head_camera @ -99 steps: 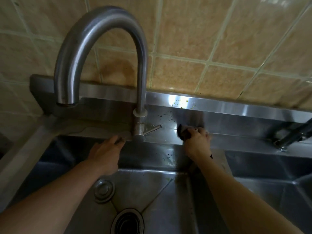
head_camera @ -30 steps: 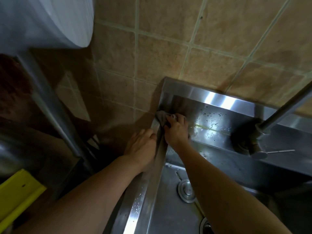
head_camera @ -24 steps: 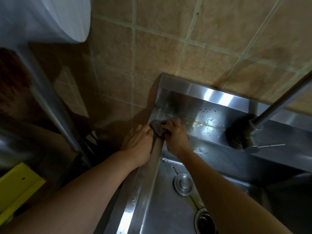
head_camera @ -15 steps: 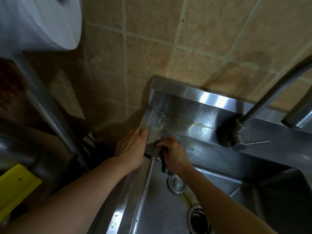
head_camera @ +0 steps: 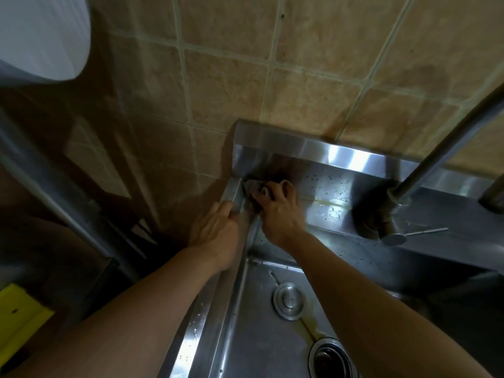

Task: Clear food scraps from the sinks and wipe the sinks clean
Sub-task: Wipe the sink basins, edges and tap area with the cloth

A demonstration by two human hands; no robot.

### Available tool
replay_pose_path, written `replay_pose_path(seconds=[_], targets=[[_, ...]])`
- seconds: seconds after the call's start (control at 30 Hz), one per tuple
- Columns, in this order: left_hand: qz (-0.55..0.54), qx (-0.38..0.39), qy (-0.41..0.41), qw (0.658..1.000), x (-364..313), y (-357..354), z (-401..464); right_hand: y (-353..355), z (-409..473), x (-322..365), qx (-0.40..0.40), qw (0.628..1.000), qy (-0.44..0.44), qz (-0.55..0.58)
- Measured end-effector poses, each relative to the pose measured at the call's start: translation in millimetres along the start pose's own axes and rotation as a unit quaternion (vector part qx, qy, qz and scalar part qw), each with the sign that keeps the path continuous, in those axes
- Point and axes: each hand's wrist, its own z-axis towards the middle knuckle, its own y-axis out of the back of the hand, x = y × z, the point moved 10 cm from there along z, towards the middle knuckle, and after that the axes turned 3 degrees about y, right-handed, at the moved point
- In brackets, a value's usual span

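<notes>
I read one view | head-worn, facing forward and down | close over the sink's [head_camera: 207, 320] back-left corner | wide-angle.

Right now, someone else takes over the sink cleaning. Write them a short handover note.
Right hand grips the dark cloth, pressed into the back left corner of the sink ledge.
Left hand rests on the sink's left rim, holding nothing.
Done: cannot tell.
Left: droplets and specks on the ledge near the faucet; a yellowish streak in the basin by the drain.
</notes>
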Motion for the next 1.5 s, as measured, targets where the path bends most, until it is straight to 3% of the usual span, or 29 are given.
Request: replay_pose_path(seconds=[0.13, 0.27, 0.47, 0.6, 0.8, 0.9, 1.03, 1.17, 1.37, 1.5], targets=[[-0.014, 0.009, 0.008, 1.000, 4, -4, 3, -4, -9, -22, 0.021, 0.999, 0.004, -0.039], [-0.014, 0.006, 0.016, 1.000, 2, -4, 4, 7, -37, -70, 0.009, 0.994, -0.071, -0.077], [-0.012, -0.008, 0.016, 1.000, 1, -4, 5, 25, -63, -121, 0.067, 0.969, -0.155, -0.180], [-0.005, 0.001, 0.018, 1.000, -1, -6, 5, 15, -78, -126, 0.111, 0.966, -0.169, -0.163], [-0.027, 0.019, 0.009, 0.999, 1, -4, -12, 13, -66, -123, 0.106, 0.975, -0.155, -0.115], [-0.061, 0.010, 0.022, 0.998, 14, -6, -37, 7, -46, -96, 0.094, 0.987, -0.105, -0.081], [-0.067, -0.008, 0.028, 0.997, 31, -6, -69, -1, -1, -10, 0.069, 0.997, 0.005, 0.019], [-0.087, -0.011, 0.023, 0.996, 40, -6, -87, 2, 18, 41, 0.014, 0.991, 0.019, 0.131], [-0.110, 0.012, 0.057, 0.992, 56, -6, -112, 4, -57, 82, 0.016, 0.982, 0.026, 0.188], [-0.136, 0.027, 0.069, 0.988, 57, -3, -134, 5, -123, 109, 0.069, 0.971, 0.045, 0.223]])
